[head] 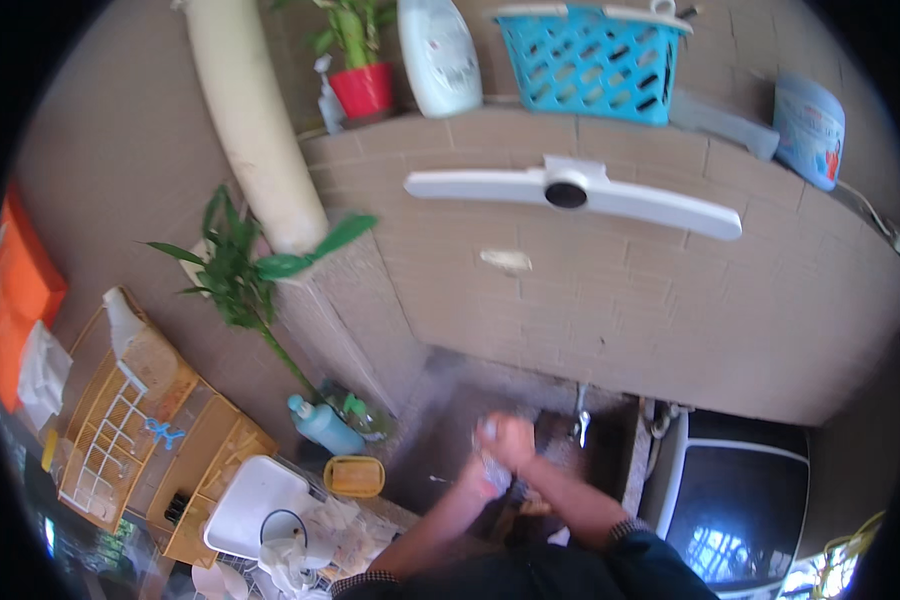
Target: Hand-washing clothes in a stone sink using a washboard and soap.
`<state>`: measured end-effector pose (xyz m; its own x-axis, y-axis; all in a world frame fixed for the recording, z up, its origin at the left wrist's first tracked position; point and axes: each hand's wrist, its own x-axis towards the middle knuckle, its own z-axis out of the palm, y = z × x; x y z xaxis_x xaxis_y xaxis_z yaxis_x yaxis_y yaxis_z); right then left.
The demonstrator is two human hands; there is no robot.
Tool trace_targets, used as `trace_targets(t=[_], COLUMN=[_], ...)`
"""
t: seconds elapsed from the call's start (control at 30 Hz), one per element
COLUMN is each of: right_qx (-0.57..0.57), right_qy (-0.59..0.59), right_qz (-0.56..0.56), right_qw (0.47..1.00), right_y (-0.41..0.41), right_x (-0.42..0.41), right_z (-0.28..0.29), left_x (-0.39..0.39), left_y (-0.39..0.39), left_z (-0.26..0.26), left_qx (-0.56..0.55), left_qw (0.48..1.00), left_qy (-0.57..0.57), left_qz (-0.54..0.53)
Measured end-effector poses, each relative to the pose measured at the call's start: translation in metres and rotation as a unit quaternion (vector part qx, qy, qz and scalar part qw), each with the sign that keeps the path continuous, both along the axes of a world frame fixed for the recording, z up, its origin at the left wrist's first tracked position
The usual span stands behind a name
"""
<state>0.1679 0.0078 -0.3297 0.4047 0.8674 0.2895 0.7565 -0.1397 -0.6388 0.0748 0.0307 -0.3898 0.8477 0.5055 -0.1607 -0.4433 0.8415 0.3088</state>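
Note:
My two hands are together over a dark stone sink. A small pale, patterned item, too blurred to name, is squeezed between them. My left hand is underneath and mostly hidden. The fingers of my right hand curl over the item's upper end. Just right of the hands, a metal tap comes out of the wall. Below my wrists, something brownish lies partly hidden in the sink.
Left of the sink are a soap bar in a yellow dish, a blue pump bottle, a plant and a white tub. A dark-lidded washing machine stands right. Above, a ledge bears a blue basket and bottles.

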Motion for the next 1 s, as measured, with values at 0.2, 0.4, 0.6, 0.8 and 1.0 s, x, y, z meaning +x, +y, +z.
trace_targets(t=[0.2, 0.4, 0.6, 0.8, 1.0], right_qx=[0.186, 0.101, 0.045, 0.062, 0.254], right_qy=[-0.043, -0.087, 0.164, 0.592, -0.012], right_qz=[0.103, 0.041, -0.024, -0.014, 0.194], right_qw=[0.976, 0.99, 0.985, 0.803, 0.947], right_y=[-0.008, -0.002, -0.004, -0.013, -0.022], right_x=[-0.036, 0.002, 0.024, 0.023, -0.054], right_z=[0.012, -0.016, -0.063, -0.027, 0.012], left_x=[-0.008, 0.003, -0.012, -0.021, -0.026], left_y=[0.035, 0.017, 0.029, 0.027, 0.028], left_z=[-0.044, 0.007, 0.03, 0.042, -0.04], left_qx=[0.114, 0.12, 0.054, 0.006, 0.171], left_qw=[0.976, 0.987, 0.996, 0.986, 0.984], left_qy=[-0.141, -0.111, 0.056, 0.166, -0.011], left_qz=[0.12, 0.013, -0.041, -0.023, 0.053])
